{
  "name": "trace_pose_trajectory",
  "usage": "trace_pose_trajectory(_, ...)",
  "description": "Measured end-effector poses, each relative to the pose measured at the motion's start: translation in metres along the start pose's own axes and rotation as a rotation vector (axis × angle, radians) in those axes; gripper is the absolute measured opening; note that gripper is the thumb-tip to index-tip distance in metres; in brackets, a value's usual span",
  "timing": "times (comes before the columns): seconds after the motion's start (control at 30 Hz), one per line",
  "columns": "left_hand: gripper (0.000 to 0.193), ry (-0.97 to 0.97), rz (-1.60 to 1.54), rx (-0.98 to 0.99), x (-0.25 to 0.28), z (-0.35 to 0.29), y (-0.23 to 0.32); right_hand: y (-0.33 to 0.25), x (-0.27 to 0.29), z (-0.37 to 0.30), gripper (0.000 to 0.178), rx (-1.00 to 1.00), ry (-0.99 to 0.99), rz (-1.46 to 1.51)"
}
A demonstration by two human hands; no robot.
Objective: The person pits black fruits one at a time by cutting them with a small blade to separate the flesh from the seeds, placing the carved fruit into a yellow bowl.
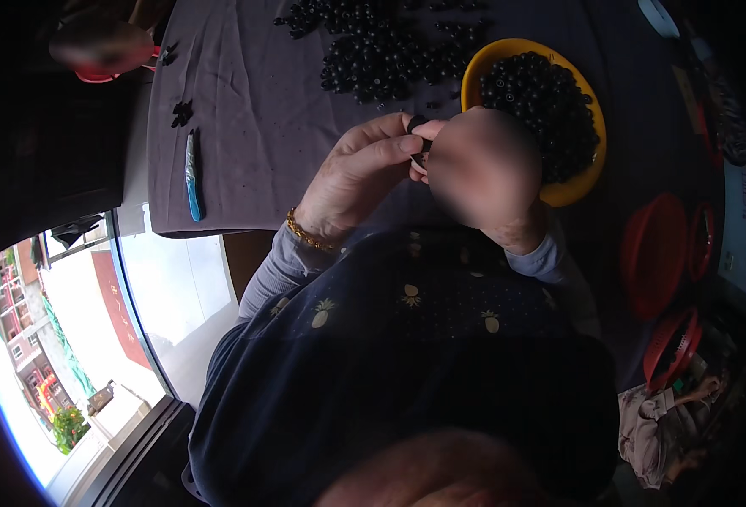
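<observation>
The yellow bowl (598, 160) sits on a dark purple-grey cloth (246, 110), filled with round black pieces (542, 106). Just left of the bowl, the left hand (360, 165) pinches a small black piece (416, 125) between thumb and forefinger. The right hand (487, 173) overlaps the bowl's near left edge in view, its fingertips meeting the left hand's — it is blurred, so I cannot tell how firmly it grips. Left of the bowl, on its far side, spreads a loose black heap (368, 68). Well left of the bowl lies a slim blue-handled tool (192, 182); right of it and nearer the person — a red basket (656, 253).
</observation>
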State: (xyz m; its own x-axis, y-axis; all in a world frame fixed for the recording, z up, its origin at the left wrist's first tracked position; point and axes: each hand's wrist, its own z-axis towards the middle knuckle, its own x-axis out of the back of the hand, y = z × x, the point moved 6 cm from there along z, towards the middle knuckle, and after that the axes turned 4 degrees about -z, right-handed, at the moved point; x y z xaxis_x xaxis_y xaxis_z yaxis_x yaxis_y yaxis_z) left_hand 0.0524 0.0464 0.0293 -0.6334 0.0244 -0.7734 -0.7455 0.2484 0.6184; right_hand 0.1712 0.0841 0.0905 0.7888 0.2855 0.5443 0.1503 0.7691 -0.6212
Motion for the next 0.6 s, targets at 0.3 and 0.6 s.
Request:
trace_pose_trajectory(0.3, 0.024, 0.045, 0.021, -0.148, -0.025, 0.003, 0.001, -0.009, 0.011, 0.001, 0.041, 0.153, 0.196, -0.329)
trace_pose_trajectory(0.6, 0.023, 0.09, 0.012, -0.29, -0.031, 0.005, 0.006, -0.002, 0.02, 0.006, 0.037, 0.008, 0.17, -0.164)
